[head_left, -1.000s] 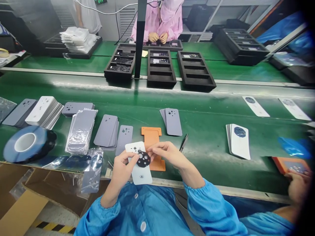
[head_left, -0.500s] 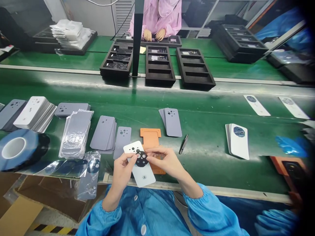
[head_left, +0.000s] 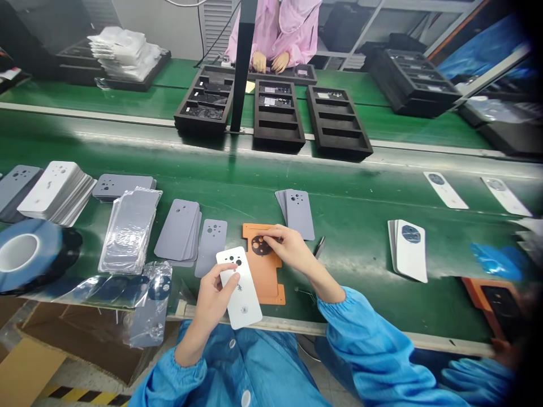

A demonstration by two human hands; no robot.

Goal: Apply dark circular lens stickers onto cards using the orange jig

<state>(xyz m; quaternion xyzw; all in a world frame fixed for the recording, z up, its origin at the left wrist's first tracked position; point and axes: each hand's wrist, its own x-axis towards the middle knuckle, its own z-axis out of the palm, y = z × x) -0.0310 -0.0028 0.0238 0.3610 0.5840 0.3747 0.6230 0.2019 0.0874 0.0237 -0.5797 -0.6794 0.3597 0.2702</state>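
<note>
Smooth panel (head_left: 246, 302) gripped in left hand (head_left: 216, 288), round disc (head_left: 261, 245) pinched in right hand (head_left: 292, 249).
Orange plate (head_left: 263, 278) set near table (head_left: 365, 294) front edge.

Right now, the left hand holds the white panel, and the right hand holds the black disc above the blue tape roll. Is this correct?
Only the place is wrong: the head view shows the right hand holding the black disc over the orange plate. The left hand does hold the white panel.

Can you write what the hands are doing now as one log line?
left hand: holding white panel | right hand: pinching black disc over orange plate | white panel and black disc: apart
</note>
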